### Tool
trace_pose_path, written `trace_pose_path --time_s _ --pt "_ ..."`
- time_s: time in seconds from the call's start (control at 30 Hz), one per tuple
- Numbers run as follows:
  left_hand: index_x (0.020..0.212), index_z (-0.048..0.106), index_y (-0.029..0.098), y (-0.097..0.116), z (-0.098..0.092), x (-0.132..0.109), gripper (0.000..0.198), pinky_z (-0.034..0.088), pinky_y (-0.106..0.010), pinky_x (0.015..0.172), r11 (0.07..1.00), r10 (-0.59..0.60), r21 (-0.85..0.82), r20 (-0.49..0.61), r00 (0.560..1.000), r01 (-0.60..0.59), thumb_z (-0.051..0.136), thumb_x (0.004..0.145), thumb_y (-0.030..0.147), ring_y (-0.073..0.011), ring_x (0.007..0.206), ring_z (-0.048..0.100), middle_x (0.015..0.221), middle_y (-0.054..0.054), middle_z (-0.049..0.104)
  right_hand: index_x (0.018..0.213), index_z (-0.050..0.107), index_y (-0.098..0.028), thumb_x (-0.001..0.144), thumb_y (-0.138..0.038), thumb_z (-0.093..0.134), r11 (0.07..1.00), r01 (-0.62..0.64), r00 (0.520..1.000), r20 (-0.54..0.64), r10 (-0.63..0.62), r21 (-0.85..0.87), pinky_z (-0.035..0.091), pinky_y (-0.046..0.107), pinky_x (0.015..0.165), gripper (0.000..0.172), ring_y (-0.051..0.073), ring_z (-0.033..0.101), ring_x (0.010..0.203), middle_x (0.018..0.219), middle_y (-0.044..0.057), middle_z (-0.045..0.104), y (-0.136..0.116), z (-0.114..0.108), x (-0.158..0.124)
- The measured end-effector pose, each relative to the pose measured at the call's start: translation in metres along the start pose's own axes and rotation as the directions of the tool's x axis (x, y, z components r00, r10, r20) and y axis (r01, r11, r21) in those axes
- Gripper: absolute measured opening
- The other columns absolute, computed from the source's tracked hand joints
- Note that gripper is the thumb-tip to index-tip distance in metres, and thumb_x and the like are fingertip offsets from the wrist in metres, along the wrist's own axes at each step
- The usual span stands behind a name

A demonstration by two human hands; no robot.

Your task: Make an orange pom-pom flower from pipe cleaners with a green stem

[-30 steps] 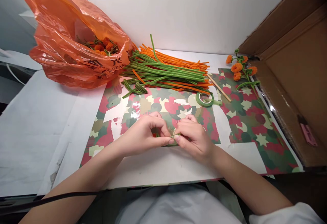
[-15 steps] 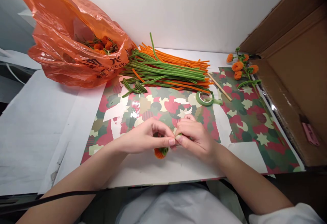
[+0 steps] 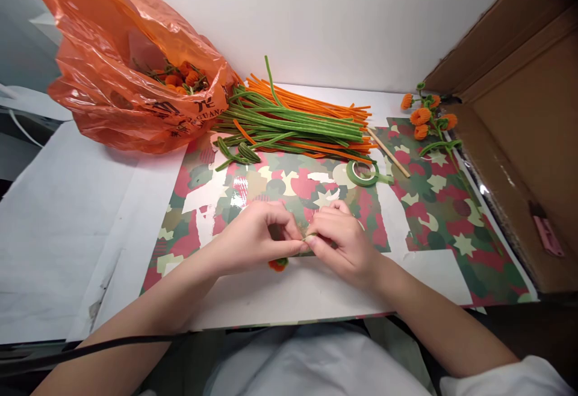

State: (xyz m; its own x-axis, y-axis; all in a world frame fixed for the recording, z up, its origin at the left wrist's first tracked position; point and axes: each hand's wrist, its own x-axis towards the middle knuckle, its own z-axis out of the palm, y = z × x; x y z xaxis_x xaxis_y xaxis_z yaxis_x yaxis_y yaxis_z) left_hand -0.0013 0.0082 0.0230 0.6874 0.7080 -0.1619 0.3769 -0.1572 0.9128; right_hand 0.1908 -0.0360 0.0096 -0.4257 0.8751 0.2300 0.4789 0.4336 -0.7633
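Note:
My left hand (image 3: 266,233) is closed in a pinch, and an orange pipe-cleaner flower (image 3: 277,265) with green at its base shows just under its fingers. Most of the flower and its stem is hidden behind that hand. Close beside it, fingertips almost touching, my right hand (image 3: 341,242) pinches a thin green strip (image 3: 310,236); whether this is stem or tape I cannot tell. Beyond the hands lies a roll of green tape (image 3: 348,173) with its loose end to the right.
Bundled green pipe cleaners (image 3: 307,124) and orange pipe cleaners (image 3: 316,102) lie at the back. An orange plastic bag (image 3: 112,104) with flowers inside stands left. A wooden stick (image 3: 389,154), finished flowers (image 3: 420,117), a cardboard box (image 3: 510,143) and a pink cutter (image 3: 547,236) are right.
Both hands have shifted slightly left and up, staying together. The orange flower has moved along and turned, and less of it shows beneath my left hand.

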Motion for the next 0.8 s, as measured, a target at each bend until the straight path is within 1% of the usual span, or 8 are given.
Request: trace_pose_path --time_s 0.1,0.2,0.27,0.33,0.4,0.47,0.63,0.8 --pt "0.059 0.063 0.018 0.002 0.003 0.000 0.018 0.042 -0.029 0.070 0.954 0.176 0.273 -0.164 0.971 -0.127 0.067 0.077 0.018 -0.0134 0.064 0.054 0.056 0.003 0.063 0.065 0.048 -0.019 0.086 -0.018 0.043 0.999 -0.052 0.996 -0.067 0.051 -0.011 0.025 0.032 0.070 0.022 0.010 0.039 0.056 0.056 -0.006 0.045 -0.001 0.004 0.001" --pt "0.058 0.062 0.019 0.004 0.004 0.001 0.020 0.041 -0.031 0.074 0.919 0.226 0.369 -0.205 0.952 -0.139 0.067 0.077 0.018 -0.0148 0.067 0.054 0.057 0.002 0.063 0.064 0.047 -0.019 0.086 -0.018 0.043 0.997 -0.072 0.994 -0.079 0.072 0.001 0.025 0.031 0.069 0.023 0.010 0.038 0.056 0.055 -0.006 0.044 -0.001 0.005 0.002" --pt "0.062 0.065 0.019 0.003 0.001 0.000 0.018 0.043 -0.030 0.072 0.959 0.153 0.259 -0.119 0.981 -0.118 0.069 0.078 0.026 -0.0144 0.065 0.055 0.058 0.001 0.064 0.064 0.047 -0.019 0.087 -0.018 0.042 0.998 -0.049 0.998 -0.046 0.050 0.030 0.025 0.031 0.069 0.024 0.010 0.038 0.056 0.056 -0.006 0.044 -0.001 0.003 0.002" --pt "0.072 0.068 0.018 0.002 -0.003 -0.002 0.019 0.046 -0.027 0.065 0.999 0.039 0.030 0.064 0.997 -0.041 0.068 0.081 0.035 -0.0133 0.062 0.058 0.063 0.000 0.066 0.066 0.050 -0.019 0.088 -0.018 0.041 0.996 0.010 1.000 0.005 -0.010 0.092 0.026 0.032 0.070 0.023 0.011 0.040 0.057 0.058 -0.005 0.047 -0.001 -0.001 0.002" --pt "0.080 0.070 0.016 0.000 -0.006 -0.002 0.024 0.047 -0.024 0.059 0.975 -0.037 -0.204 0.252 0.967 0.091 0.063 0.084 0.039 -0.0128 0.062 0.060 0.072 -0.003 0.069 0.070 0.052 -0.020 0.089 -0.017 0.040 0.986 0.066 0.996 0.044 -0.074 0.153 0.027 0.033 0.072 0.023 0.012 0.043 0.060 0.060 -0.004 0.052 0.000 -0.004 0.001" --pt "0.082 0.071 0.014 -0.003 -0.008 -0.001 0.025 0.047 -0.022 0.057 0.911 -0.069 -0.358 0.359 0.931 0.206 0.063 0.085 0.038 -0.0128 0.065 0.062 0.076 -0.006 0.071 0.071 0.052 -0.020 0.090 -0.016 0.039 0.979 0.097 0.991 0.072 -0.112 0.179 0.028 0.033 0.073 0.023 0.012 0.045 0.062 0.063 -0.003 0.057 0.001 -0.007 0.001" --pt "0.081 0.074 0.014 -0.005 -0.007 0.004 0.020 0.046 -0.018 0.055 0.796 -0.101 -0.507 0.430 0.897 0.332 0.068 0.082 0.033 -0.0104 0.064 0.061 0.075 -0.006 0.074 0.073 0.053 -0.020 0.090 -0.016 0.041 0.978 0.115 0.983 0.120 -0.137 0.174 0.027 0.034 0.074 0.021 0.012 0.045 0.064 0.065 -0.004 0.057 0.005 -0.011 0.001" --pt "0.078 0.074 0.014 -0.005 -0.006 0.005 0.019 0.044 -0.017 0.048 0.818 -0.137 -0.480 0.374 0.917 0.318 0.072 0.079 0.033 -0.0077 0.054 0.055 0.068 -0.003 0.070 0.071 0.051 -0.020 0.089 -0.016 0.042 0.985 0.102 0.989 0.089 -0.115 0.138 0.027 0.033 0.075 0.021 0.011 0.042 0.061 0.063 -0.005 0.053 0.004 -0.011 0.002"
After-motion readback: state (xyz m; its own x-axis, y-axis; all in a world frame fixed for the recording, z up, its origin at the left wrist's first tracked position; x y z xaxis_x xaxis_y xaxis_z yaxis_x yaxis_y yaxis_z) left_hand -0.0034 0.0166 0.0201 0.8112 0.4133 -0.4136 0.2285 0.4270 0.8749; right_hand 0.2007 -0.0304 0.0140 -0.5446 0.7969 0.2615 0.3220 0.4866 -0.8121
